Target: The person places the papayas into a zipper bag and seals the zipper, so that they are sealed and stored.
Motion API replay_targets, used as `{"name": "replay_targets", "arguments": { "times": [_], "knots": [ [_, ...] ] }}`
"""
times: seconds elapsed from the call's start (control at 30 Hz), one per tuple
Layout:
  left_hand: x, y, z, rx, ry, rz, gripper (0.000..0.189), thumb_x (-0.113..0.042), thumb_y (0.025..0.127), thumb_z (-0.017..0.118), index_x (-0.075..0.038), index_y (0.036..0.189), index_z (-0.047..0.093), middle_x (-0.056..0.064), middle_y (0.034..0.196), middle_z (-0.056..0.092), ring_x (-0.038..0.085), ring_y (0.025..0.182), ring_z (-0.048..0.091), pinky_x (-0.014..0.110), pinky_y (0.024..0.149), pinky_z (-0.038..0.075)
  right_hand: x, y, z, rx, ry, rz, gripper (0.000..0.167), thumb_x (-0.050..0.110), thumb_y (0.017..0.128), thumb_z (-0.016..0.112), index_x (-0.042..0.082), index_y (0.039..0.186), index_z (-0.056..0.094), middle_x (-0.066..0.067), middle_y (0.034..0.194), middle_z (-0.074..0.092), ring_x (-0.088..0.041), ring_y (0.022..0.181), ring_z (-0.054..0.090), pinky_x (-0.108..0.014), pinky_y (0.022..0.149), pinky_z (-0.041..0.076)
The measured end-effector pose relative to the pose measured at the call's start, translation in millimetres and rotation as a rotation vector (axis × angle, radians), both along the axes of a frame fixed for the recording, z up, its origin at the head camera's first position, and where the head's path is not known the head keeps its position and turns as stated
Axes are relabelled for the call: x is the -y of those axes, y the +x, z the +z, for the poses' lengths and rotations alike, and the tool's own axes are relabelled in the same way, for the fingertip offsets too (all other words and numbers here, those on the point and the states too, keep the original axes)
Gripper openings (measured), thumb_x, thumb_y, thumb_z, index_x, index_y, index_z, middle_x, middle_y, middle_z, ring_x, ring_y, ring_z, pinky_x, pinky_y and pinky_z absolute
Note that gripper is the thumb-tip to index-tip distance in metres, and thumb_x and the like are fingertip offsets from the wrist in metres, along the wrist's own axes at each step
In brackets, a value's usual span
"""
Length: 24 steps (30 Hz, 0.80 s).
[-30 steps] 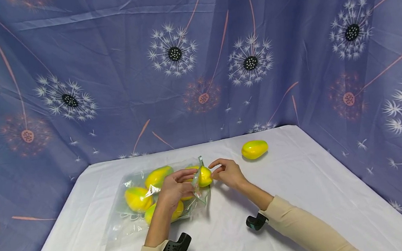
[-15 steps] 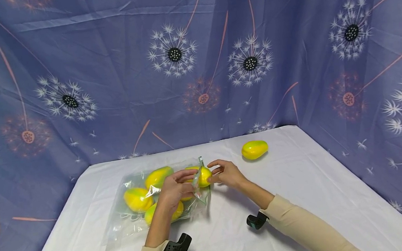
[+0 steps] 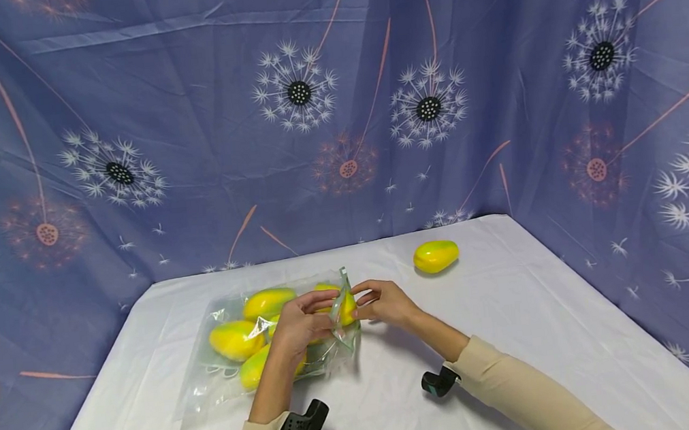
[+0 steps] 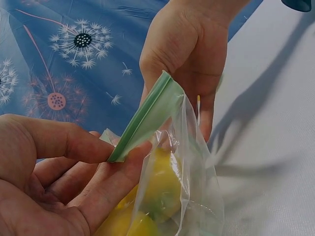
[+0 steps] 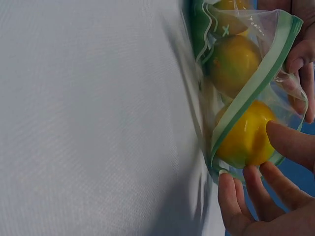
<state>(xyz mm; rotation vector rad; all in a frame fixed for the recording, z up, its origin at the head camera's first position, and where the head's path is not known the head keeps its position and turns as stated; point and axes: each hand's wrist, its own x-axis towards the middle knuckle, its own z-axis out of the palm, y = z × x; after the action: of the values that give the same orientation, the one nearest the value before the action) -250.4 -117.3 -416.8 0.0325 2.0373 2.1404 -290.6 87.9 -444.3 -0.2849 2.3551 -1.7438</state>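
Note:
A clear zip bag (image 3: 203, 391) lies on the white table with several yellow-green mangoes (image 3: 236, 340) inside. My left hand (image 3: 297, 325) pinches the bag's green zip edge (image 4: 142, 115) between thumb and fingers near the mouth, which gapes to the right. At that mouth, my right hand (image 3: 392, 303) holds the end of one mango (image 5: 246, 135), thumb on one side and fingertips on the other. Most of this mango is within the bag, past the green rim (image 5: 253, 86). In the head view, my left hand hides part of the fruit behind it.
Another mango (image 3: 436, 257) lies loose on the table (image 3: 499, 297) at the back right, outside the bag. A blue curtain with dandelion prints (image 3: 219, 117) hangs behind the table and along its sides.
The mango at the mouth has gone further left into the bag, followed by my right hand. Mangoes inside have shifted slightly left. My left hand stays in place.

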Motion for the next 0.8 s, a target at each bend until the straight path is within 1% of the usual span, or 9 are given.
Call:
{"name": "replay_targets", "arguments": {
  "times": [0.1, 0.2, 0.37, 0.5, 0.67, 0.73, 0.8],
  "knots": [
    [0.3, 0.0, -0.5, 0.001, 0.001, 0.000, 0.054, 0.014, 0.075, 0.066, -0.001, 0.127, 0.069, 0.020, 0.121, 0.069, 0.022, 0.076, 0.072, 0.034, 0.067, 0.062, 1, 2.1, 1.0, 0.002, -0.005, 0.013, 0.046, 0.007, 0.078, 0.083, 0.007, 0.123, 0.071, -0.018, 0.105, 0.075, -0.016, 0.080, 0.071, -0.042, 0.074, 0.062],
    [0.7, 0.2, -1.2, -0.011, -0.001, -0.002, 0.054, 0.014, 0.075, 0.065, -0.001, 0.127, 0.069, 0.022, 0.121, 0.069, 0.023, 0.076, 0.072, 0.034, 0.066, 0.062, 2, 4.6, 1.7, 0.017, -0.012, 0.027, 0.045, 0.008, 0.079, 0.082, 0.007, 0.123, 0.071, -0.018, 0.109, 0.075, -0.018, 0.085, 0.072, -0.044, 0.076, 0.062],
    [1.4, 0.3, -2.5, -0.024, 0.003, -0.006, 0.053, 0.014, 0.075, 0.064, -0.001, 0.126, 0.069, 0.026, 0.123, 0.068, 0.024, 0.077, 0.072, 0.034, 0.065, 0.062, 3, 8.3, 0.1, 0.044, -0.008, 0.059, 0.044, 0.011, 0.082, 0.081, 0.008, 0.125, 0.070, -0.018, 0.115, 0.074, -0.020, 0.091, 0.073, -0.042, 0.079, 0.062],
    [1.2, 0.9, -1.9, -0.030, -0.003, 0.002, 0.052, 0.014, 0.076, 0.065, -0.001, 0.126, 0.069, 0.026, 0.122, 0.068, 0.025, 0.078, 0.073, 0.033, 0.064, 0.062, 1, 9.3, -0.2, 0.049, 0.004, 0.072, 0.046, 0.011, 0.083, 0.081, 0.008, 0.127, 0.069, -0.018, 0.114, 0.074, -0.019, 0.089, 0.073, -0.041, 0.080, 0.062],
    [0.1, 1.0, -0.3, -0.030, -0.007, 0.005, 0.052, 0.014, 0.076, 0.065, -0.001, 0.126, 0.069, 0.025, 0.123, 0.068, 0.025, 0.081, 0.073, 0.034, 0.066, 0.062, -7, 7.0, 4.5, 0.037, 0.029, 0.076, 0.054, 0.009, 0.080, 0.083, 0.005, 0.131, 0.066, -0.021, 0.113, 0.073, -0.018, 0.083, 0.072, -0.044, 0.080, 0.062],
    [-0.2, 0.8, -0.2, -0.027, -0.007, 0.005, 0.053, 0.014, 0.076, 0.065, 0.000, 0.127, 0.069, 0.025, 0.123, 0.068, 0.025, 0.081, 0.072, 0.034, 0.066, 0.063, -11, 5.6, 7.0, 0.028, 0.037, 0.074, 0.057, 0.009, 0.079, 0.083, 0.005, 0.132, 0.065, -0.023, 0.115, 0.072, -0.019, 0.084, 0.072, -0.045, 0.081, 0.062],
    [-0.4, 0.6, -0.3, -0.023, -0.004, 0.004, 0.053, 0.015, 0.076, 0.065, 0.000, 0.127, 0.068, 0.025, 0.123, 0.068, 0.024, 0.081, 0.072, 0.035, 0.066, 0.063, -16, 4.5, 9.4, 0.011, 0.050, 0.063, 0.058, 0.010, 0.079, 0.084, 0.005, 0.133, 0.064, -0.023, 0.116, 0.071, -0.019, 0.087, 0.072, -0.043, 0.082, 0.061]
  ]
}}
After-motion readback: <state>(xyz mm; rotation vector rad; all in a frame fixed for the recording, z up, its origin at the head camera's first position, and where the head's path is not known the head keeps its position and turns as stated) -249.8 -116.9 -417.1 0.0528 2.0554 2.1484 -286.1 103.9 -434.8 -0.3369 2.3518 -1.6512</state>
